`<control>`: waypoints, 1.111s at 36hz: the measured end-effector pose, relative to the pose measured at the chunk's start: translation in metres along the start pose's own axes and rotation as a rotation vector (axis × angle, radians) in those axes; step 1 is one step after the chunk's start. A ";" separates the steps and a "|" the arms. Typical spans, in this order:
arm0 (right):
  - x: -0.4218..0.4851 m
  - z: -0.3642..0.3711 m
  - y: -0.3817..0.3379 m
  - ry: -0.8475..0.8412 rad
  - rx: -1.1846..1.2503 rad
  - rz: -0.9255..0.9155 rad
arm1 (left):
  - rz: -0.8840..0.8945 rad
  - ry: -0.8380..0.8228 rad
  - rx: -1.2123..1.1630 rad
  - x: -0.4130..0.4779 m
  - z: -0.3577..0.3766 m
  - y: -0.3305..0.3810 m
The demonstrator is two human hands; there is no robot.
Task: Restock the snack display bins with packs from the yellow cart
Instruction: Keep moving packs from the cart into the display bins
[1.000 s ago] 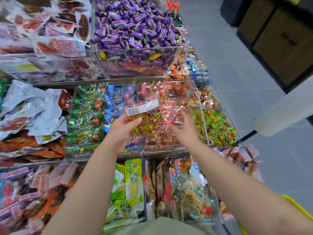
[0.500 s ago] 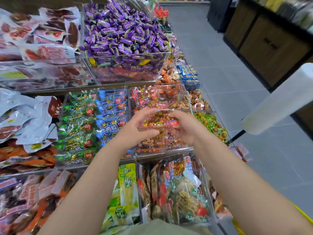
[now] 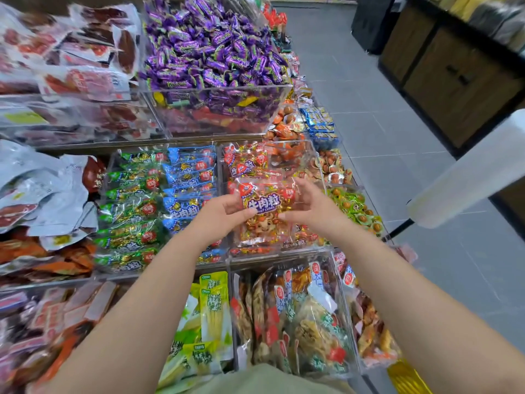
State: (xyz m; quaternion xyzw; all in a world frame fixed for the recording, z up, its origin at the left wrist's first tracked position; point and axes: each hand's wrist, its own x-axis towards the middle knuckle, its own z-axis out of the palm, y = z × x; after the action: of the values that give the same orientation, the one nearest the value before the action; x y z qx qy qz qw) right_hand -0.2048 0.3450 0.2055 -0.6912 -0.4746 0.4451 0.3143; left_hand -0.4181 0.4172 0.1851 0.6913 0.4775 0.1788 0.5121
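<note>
Both hands grip one red beef-cubes pack [image 3: 264,206] between them: the left hand [image 3: 224,214] pinches its left edge, thumb on the front, and the right hand [image 3: 309,206] curls round its right edge. Under them sits the clear bin [image 3: 264,255] of matching red packs. Blue packs [image 3: 187,177] lie just left of the left hand, and purple candies [image 3: 210,52] lie beyond.

Both my bare forearms reach forward and angle in toward each other, wrists about level. My left hand [image 3: 224,213] pinches the red pack [image 3: 262,203] at its left edge, thumb on top. My right hand [image 3: 311,207] grips the opposite edge, fingers curled over it.
</note>
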 end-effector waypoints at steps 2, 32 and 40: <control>0.005 0.007 0.008 0.053 -0.017 -0.022 | -0.011 -0.008 0.059 0.001 -0.002 -0.003; 0.069 0.078 0.047 0.092 -0.655 0.210 | 0.136 0.087 0.838 0.038 -0.011 -0.036; 0.070 0.006 0.011 -0.382 -0.008 0.351 | 0.114 -0.023 0.963 0.046 -0.018 -0.011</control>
State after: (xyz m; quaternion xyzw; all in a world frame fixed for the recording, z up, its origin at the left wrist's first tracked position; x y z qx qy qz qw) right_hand -0.1953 0.4066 0.1720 -0.6676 -0.3999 0.6136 0.1339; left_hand -0.4151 0.4657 0.1716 0.8767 0.4616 -0.0425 0.1287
